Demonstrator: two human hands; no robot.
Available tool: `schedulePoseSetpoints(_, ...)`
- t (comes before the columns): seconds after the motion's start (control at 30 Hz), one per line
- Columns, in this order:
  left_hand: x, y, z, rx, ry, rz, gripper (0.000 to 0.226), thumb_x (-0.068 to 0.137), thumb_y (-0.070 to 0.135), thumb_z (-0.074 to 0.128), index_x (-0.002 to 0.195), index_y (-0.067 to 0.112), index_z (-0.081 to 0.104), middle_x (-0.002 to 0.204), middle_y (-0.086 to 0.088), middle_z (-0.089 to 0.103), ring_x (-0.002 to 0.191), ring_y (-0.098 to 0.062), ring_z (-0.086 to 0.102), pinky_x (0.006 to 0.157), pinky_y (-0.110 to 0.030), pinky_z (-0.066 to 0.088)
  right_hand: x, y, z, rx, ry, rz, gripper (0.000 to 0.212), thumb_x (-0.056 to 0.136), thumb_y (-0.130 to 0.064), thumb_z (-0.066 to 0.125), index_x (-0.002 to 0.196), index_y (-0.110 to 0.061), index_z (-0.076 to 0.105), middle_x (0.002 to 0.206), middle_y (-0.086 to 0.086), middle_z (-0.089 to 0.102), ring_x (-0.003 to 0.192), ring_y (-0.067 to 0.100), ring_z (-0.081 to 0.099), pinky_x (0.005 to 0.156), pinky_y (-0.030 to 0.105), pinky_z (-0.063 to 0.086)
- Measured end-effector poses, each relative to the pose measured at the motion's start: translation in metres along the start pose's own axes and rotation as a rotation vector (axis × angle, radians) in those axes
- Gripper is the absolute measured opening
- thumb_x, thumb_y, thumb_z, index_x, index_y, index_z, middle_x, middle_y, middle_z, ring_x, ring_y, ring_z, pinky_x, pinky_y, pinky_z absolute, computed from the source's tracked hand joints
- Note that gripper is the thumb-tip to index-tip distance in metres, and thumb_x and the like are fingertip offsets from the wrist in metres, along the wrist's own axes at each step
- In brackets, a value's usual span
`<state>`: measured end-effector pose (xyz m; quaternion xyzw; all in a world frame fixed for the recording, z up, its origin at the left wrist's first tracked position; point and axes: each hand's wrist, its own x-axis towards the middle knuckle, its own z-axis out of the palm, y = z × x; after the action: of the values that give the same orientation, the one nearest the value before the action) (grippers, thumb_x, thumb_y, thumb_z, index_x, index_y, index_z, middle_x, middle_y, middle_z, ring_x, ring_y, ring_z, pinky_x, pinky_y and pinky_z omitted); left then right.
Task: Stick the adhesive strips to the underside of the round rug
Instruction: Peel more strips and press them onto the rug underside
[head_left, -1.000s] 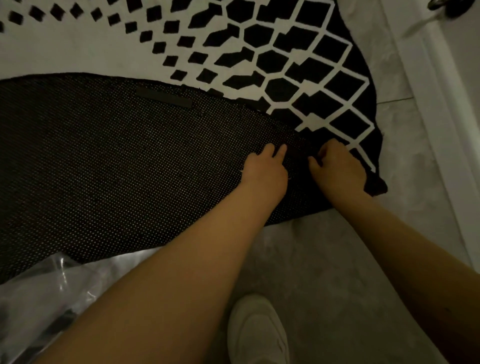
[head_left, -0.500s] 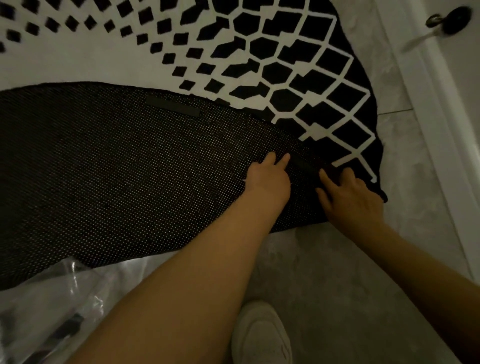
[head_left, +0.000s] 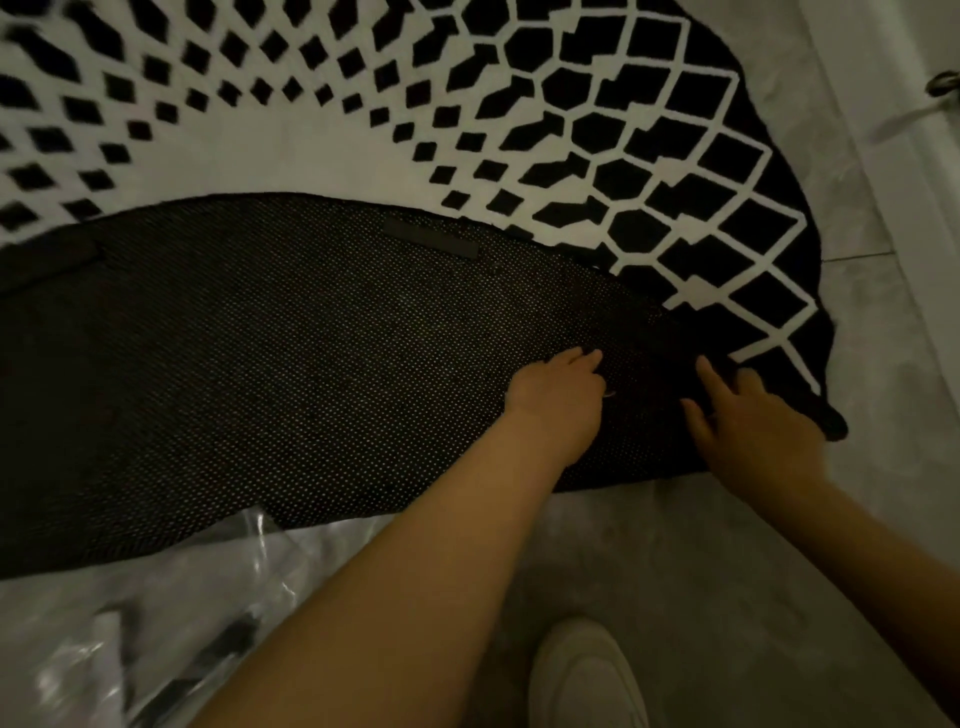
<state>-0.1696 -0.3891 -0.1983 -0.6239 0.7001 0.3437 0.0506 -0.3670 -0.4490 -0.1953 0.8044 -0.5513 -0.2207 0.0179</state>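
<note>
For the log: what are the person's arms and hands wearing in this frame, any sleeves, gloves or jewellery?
Both forearms are bare as far as the frame shows: no sleeves, no gloves, no watch. The left hand shows no jewellery. The right hand has a small pale glint at a finger base, possibly a ring; too dim to confirm.

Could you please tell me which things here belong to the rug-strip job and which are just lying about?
For the job:
- black-and-white patterned round rug, its dotted black underside folded up
- dark rectangular adhesive strip stuck to the underside
- left hand and right hand, on the underside

Lying about:
- crinkled clear plastic bag
- white shoe
- grey tiled floor
</note>
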Motion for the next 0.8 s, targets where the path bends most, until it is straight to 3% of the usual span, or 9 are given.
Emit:
schedulePoseSetpoints(0.23, -0.020, -0.016, 0.007, -0.021, 0.068, -0.002, 0.049, 0.101, 0.019, 0.035, 0.148, 0.015, 0.023, 0.160, -0.001, 0.003, 0.146, -0.017, 0.004, 0.119, -0.036, 0.012, -0.006, 0.002, -0.007, 0.145, 0.061, 0.127, 0.049, 0.094, -0.044, 0.042, 0.117, -0.003, 0.056, 0.112, 0.017, 0.053, 0.078, 0.031, 0.057, 0.054, 0.031, 0.041)
schedulePoseSetpoints(0.33, -0.022, -0.017, 0.007, -0.014, 0.049, 0.012, 0.048, 0.101, 0.017, 0.033, 0.148, 0.013, 0.022, 0.160, -0.003, 0.002, 0.147, -0.017, 0.003, 0.119, -0.036, 0.013, -0.001, -0.019, -0.018, 0.214, 0.117, 0.021, 0.050, 0.096, -0.045, 0.037, 0.136, -0.015, 0.040, 0.120, 0.016, 0.052, 0.084, 0.029, 0.059, 0.057, 0.032, 0.044)
schedulePoseSetpoints(0.43, -0.021, -0.019, 0.005, -0.006, 0.023, -0.001, 0.050, 0.101, 0.016, 0.033, 0.149, 0.012, 0.019, 0.160, -0.002, 0.000, 0.147, -0.017, 0.001, 0.119, -0.036, 0.012, 0.001, -0.033, -0.008, 0.073, -0.052, -0.108, 0.058, 0.096, -0.054, 0.023, 0.149, -0.030, 0.017, 0.129, 0.011, 0.048, 0.091, 0.024, 0.059, 0.055, 0.027, 0.039)
schedulePoseSetpoints(0.57, -0.019, -0.017, 0.006, 0.007, -0.002, -0.018, 0.052, 0.101, 0.016, 0.035, 0.149, 0.011, 0.017, 0.160, -0.003, -0.002, 0.147, -0.018, 0.000, 0.119, -0.037, 0.013, -0.017, -0.002, -0.003, 0.227, 0.015, 0.087, 0.046, 0.096, -0.043, 0.039, 0.136, -0.022, 0.049, 0.112, 0.012, 0.058, 0.084, 0.027, 0.060, 0.054, 0.027, 0.033)
schedulePoseSetpoints(0.63, -0.017, -0.016, 0.007, 0.011, 0.009, -0.028, 0.051, 0.101, 0.017, 0.034, 0.149, 0.011, 0.017, 0.160, -0.003, -0.002, 0.147, -0.017, 0.000, 0.118, -0.038, 0.014, -0.020, 0.003, -0.008, 0.311, 0.069, 0.101, 0.039, 0.096, -0.036, 0.044, 0.125, -0.016, 0.059, 0.105, 0.011, 0.061, 0.079, 0.023, 0.057, 0.056, 0.028, 0.033)
schedulePoseSetpoints(0.7, -0.016, -0.017, 0.007, 0.014, 0.017, -0.031, 0.051, 0.101, 0.016, 0.034, 0.149, 0.011, 0.016, 0.160, -0.002, -0.002, 0.147, -0.017, 0.000, 0.118, -0.038, 0.014, -0.012, -0.010, -0.015, 0.389, 0.135, 0.035, 0.038, 0.097, -0.035, 0.042, 0.129, -0.018, 0.053, 0.102, 0.002, 0.060, 0.076, 0.016, 0.053, 0.058, 0.028, 0.037)
schedulePoseSetpoints(0.8, -0.015, -0.017, 0.008, 0.010, 0.013, -0.037, 0.051, 0.101, 0.014, 0.033, 0.149, 0.011, 0.017, 0.160, -0.002, -0.001, 0.147, -0.016, 0.000, 0.119, -0.036, 0.013, -0.001, -0.026, -0.017, 0.235, 0.005, -0.039, 0.052, 0.098, -0.046, 0.031, 0.146, -0.026, 0.029, 0.102, 0.003, 0.061, 0.083, 0.021, 0.059, 0.065, 0.032, 0.048)
